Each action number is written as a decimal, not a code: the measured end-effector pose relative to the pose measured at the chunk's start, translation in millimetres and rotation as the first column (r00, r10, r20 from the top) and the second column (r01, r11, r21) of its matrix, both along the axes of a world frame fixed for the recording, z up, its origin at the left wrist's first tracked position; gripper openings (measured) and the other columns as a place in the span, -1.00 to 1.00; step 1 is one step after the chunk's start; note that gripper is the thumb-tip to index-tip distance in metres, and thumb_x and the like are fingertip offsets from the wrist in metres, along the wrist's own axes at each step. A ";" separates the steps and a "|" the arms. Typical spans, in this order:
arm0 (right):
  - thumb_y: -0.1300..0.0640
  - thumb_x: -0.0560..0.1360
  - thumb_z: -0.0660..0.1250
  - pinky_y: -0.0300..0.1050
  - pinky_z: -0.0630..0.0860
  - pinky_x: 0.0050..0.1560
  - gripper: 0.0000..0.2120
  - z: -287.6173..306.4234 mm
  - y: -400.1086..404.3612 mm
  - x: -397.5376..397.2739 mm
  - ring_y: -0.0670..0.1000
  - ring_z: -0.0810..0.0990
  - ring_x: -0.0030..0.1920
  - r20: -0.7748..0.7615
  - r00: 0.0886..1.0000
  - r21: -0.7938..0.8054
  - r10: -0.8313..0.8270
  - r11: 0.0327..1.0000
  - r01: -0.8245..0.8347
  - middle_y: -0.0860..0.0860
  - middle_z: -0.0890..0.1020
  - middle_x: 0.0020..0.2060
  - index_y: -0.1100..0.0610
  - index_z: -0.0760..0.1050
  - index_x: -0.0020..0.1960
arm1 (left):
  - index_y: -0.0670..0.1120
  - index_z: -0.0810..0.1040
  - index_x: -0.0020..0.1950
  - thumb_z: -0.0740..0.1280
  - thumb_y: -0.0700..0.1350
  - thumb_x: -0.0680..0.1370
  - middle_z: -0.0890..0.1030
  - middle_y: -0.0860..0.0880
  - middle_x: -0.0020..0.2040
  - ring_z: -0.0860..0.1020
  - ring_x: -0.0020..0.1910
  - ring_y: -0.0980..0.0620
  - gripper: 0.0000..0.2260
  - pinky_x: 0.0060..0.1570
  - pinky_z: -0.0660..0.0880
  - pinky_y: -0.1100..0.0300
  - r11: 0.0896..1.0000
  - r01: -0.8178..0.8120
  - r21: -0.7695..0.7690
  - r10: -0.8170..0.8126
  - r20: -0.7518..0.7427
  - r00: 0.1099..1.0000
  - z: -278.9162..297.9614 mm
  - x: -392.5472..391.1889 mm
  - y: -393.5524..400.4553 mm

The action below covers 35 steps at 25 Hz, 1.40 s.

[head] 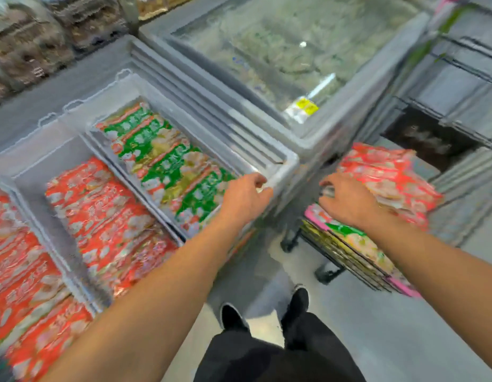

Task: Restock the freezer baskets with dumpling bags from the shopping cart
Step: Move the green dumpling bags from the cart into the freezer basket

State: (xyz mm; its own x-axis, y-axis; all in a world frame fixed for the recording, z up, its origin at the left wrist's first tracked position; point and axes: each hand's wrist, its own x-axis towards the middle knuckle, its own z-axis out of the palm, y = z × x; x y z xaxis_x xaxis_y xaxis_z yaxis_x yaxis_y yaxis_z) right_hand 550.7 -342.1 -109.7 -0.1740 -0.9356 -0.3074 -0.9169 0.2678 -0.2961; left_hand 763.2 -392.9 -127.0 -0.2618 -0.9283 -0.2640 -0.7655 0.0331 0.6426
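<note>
1. Now I am at the pickup: my right hand [349,201] lies with loosely curled fingers on the red dumpling bags [388,177] stacked on the shopping cart [316,216]
2. My left hand [246,193] hovers empty and relaxed over the green-bag basket [283,172]; next I must clamp a bag and carry it to a basket

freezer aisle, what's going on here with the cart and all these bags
A person is restocking an open chest freezer with dumpling bags. Their right hand rests on a stack of red bags piled on the shopping cart; the blur hides whether its fingers grip one. Their left hand hangs over the near corner of the basket of green bags, holding nothing. The basket of red bags beside it looks nearly full.
</note>
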 end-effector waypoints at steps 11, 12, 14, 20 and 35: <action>0.12 0.47 0.35 -0.07 0.40 0.19 -0.63 -61.3 123.2 -223.1 0.17 0.48 0.24 0.080 0.940 0.167 -0.331 0.934 0.315 0.18 0.53 0.23 0.17 0.52 0.26 | -0.05 0.58 0.22 0.35 0.02 0.51 0.65 -0.03 0.12 0.58 0.13 -0.05 -0.68 0.11 0.46 0.16 0.967 0.219 0.131 -0.236 0.127 0.964 -44.8 -203.1 44.0; 0.12 0.47 0.35 -0.06 0.40 0.20 -0.62 -68.7 127.1 -229.0 0.18 0.48 0.25 0.091 0.934 0.191 -0.344 0.927 0.323 0.19 0.53 0.24 0.17 0.52 0.28 | -0.06 0.57 0.24 0.34 0.02 0.52 0.64 -0.03 0.15 0.57 0.15 -0.05 -0.67 0.12 0.44 0.16 0.964 0.227 0.140 -0.246 0.139 0.959 -50.0 -213.3 43.6; 0.13 0.47 0.33 -0.05 0.41 0.19 -0.61 -85.6 130.9 -236.5 0.18 0.48 0.24 0.119 0.931 0.249 -0.344 0.918 0.307 0.20 0.53 0.23 0.18 0.51 0.28 | -0.08 0.57 0.25 0.34 0.00 0.53 0.64 -0.05 0.17 0.57 0.17 -0.06 -0.67 0.13 0.43 0.17 0.956 0.245 0.160 -0.269 0.156 0.950 -64.7 -232.0 39.8; 0.09 0.50 0.31 -0.05 0.40 0.23 -0.58 -129.6 124.5 -230.9 0.16 0.45 0.28 0.181 0.923 0.367 -0.340 0.894 0.258 0.19 0.46 0.28 0.16 0.45 0.33 | -0.07 0.56 0.24 0.34 -0.05 0.54 0.62 -0.04 0.19 0.54 0.18 -0.05 -0.71 0.03 0.34 0.26 0.920 0.269 0.285 -0.332 0.203 0.921 -110.0 -261.2 24.0; 0.07 0.48 0.30 -0.02 0.53 0.01 -0.76 -284.1 85.0 -231.8 0.10 0.58 0.01 0.221 0.113 0.540 -0.969 0.219 0.813 0.04 0.58 0.02 0.15 0.42 0.10 | -0.08 0.35 0.46 0.30 0.00 0.55 0.41 -0.10 0.41 0.46 0.21 -0.08 -0.51 0.07 0.35 0.19 0.794 0.174 0.583 -0.380 0.251 0.890 -250.0 -306.7 -43.0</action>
State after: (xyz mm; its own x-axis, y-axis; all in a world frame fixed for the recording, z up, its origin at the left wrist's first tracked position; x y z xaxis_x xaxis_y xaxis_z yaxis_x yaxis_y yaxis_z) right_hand 318.9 -257.0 -393.8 -0.6044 -0.0724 -0.7934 0.2828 0.9115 -0.2986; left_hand 456.5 -435.9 -377.0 -0.2839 -0.5120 -0.8107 -0.9460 0.0115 0.3240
